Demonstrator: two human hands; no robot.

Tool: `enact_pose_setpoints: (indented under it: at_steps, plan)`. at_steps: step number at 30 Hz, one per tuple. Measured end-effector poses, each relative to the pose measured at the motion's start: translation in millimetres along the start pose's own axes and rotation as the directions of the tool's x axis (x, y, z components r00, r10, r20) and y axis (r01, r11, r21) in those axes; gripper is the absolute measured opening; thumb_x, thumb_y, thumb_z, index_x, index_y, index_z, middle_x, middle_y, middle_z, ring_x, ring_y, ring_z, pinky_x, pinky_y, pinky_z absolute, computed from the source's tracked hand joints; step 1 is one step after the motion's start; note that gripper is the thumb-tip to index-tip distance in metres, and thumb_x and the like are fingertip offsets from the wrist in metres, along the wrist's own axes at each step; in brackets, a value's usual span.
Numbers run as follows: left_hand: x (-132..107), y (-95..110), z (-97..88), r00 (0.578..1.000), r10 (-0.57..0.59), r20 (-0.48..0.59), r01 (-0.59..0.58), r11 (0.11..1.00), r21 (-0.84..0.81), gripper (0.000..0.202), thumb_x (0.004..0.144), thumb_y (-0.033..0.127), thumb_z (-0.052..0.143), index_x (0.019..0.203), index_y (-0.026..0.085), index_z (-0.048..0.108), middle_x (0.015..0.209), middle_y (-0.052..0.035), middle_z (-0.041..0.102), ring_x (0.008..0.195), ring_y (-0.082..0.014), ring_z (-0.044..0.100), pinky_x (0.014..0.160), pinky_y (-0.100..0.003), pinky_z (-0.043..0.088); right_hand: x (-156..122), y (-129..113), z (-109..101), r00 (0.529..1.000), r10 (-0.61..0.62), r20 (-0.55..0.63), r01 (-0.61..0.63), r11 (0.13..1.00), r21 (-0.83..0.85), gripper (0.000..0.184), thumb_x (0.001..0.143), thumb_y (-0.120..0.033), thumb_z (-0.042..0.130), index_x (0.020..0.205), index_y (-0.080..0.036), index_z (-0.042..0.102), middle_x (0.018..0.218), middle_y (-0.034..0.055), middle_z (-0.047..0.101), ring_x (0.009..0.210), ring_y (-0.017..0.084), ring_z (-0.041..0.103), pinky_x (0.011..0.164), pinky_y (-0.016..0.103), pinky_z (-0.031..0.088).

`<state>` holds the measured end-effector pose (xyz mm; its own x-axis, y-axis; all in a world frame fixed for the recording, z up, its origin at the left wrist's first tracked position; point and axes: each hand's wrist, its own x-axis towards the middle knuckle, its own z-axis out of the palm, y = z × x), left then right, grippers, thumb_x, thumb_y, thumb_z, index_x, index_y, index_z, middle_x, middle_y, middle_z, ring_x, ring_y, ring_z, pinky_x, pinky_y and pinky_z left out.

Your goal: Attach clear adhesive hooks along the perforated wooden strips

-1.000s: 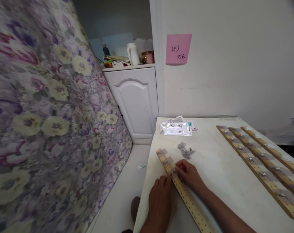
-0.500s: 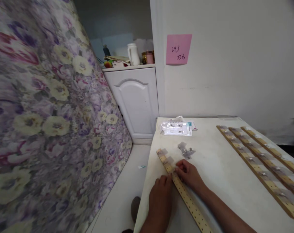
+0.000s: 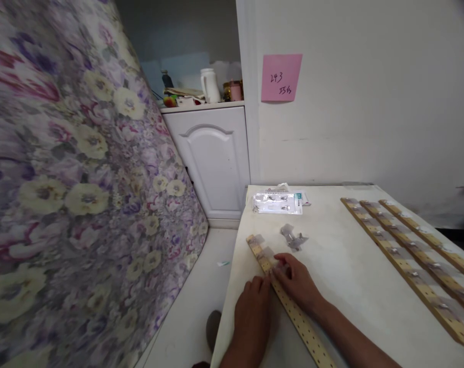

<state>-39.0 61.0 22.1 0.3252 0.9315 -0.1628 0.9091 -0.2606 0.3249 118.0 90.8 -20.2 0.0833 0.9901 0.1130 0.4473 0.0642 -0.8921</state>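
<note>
A perforated wooden strip [image 3: 293, 316] lies diagonally on the white table [image 3: 343, 266], with small clear plastic hooks stuck near its far end. My left hand [image 3: 252, 322] rests flat beside the strip, fingertips against its left edge. My right hand [image 3: 296, 282] lies on the strip, fingers curled and pressing a clear hook [image 3: 280, 265] onto it. Loose clear hooks [image 3: 293, 237] sit just beyond my right hand. A blister pack of hooks [image 3: 277, 202] lies at the table's far left corner.
Three more wooden strips [image 3: 408, 260] with hooks lie side by side on the right of the table. A pink note [image 3: 281, 77] hangs on the wall. A flowered mattress [image 3: 63, 194] leans at left, and a white cabinet [image 3: 212, 153] stands behind.
My right hand has shifted slightly left along the strip and its fingers now cover the hook. My left hand has stayed in place.
</note>
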Motion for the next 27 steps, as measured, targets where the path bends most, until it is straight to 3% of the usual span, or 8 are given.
enact_pose_setpoints:
  at_steps: [7, 13, 19, 24, 27]
  plan:
    - [1.4, -2.4, 2.8, 1.000, 0.010, -0.006, -0.011, 1.000, -0.017, 0.049, 0.086, 0.013, 0.033, 0.131, 0.029, 0.046, 0.118, -0.0051, 0.055, 0.104, -0.0226, 0.048, 0.080, -0.032, 0.040, 1.7, 1.0, -4.7, 1.000, -0.006, 0.025, 0.005, 0.998, 0.057, 0.025, 0.084, -0.030, 0.046, 0.103, -0.019, 0.058, 0.080, 0.0023, 0.062, 0.062, 0.016, 0.058, 0.059, 0.028, 0.045]
    - [2.3, -0.8, 2.7, 1.000, 0.014, -0.016, -0.014, 1.000, -0.007, 0.046, 0.087, 0.014, 0.033, 0.128, 0.027, 0.048, 0.118, -0.0053, 0.055, 0.104, -0.0224, 0.048, 0.080, -0.032, 0.040, -1.3, -2.4, -0.9, 0.998, -0.070, 0.005, 0.070, 0.997, -0.017, 0.030, 0.075, -0.021, 0.053, 0.104, -0.020, 0.058, 0.097, 0.0039, 0.062, 0.067, 0.015, 0.055, 0.065, 0.028, 0.045]
    - [0.2, -0.1, 1.8, 0.997, 0.019, -0.071, -0.022, 0.999, -0.037, 0.043, 0.086, 0.015, 0.034, 0.124, 0.028, 0.051, 0.112, -0.0046, 0.058, 0.100, -0.0224, 0.052, 0.078, -0.032, 0.041, -0.4, -4.0, 0.7, 1.000, -0.023, -0.012, 0.023, 1.000, 0.012, 0.008, 0.077, -0.023, 0.052, 0.082, -0.020, 0.058, 0.069, -0.0014, 0.056, 0.060, 0.014, 0.048, 0.058, 0.026, 0.039]
    - [-0.1, -2.9, -1.6, 0.989, 0.012, -0.150, -0.044, 0.977, -0.210, 0.038, 0.087, 0.017, 0.034, 0.116, 0.027, 0.056, 0.106, -0.0045, 0.060, 0.100, -0.0199, 0.054, 0.081, -0.030, 0.042, 4.4, 1.5, -4.3, 0.999, 0.039, 0.013, -0.041, 0.978, 0.203, 0.007, 0.079, -0.025, 0.053, 0.077, -0.019, 0.057, 0.060, -0.0043, 0.047, 0.057, 0.012, 0.044, 0.054, 0.024, 0.034]
    - [2.3, -4.0, -3.9, 0.964, 0.022, -0.264, -0.134, 0.900, -0.414, 0.032, 0.089, 0.023, 0.033, 0.109, 0.023, 0.058, 0.104, -0.0059, 0.060, 0.100, -0.0185, 0.055, 0.086, -0.029, 0.042, 7.3, 3.0, -7.4, 0.998, 0.043, 0.047, -0.057, 0.923, 0.381, 0.013, 0.077, -0.028, 0.060, 0.085, -0.018, 0.057, 0.067, -0.0032, 0.052, 0.062, 0.012, 0.047, 0.056, 0.023, 0.035]
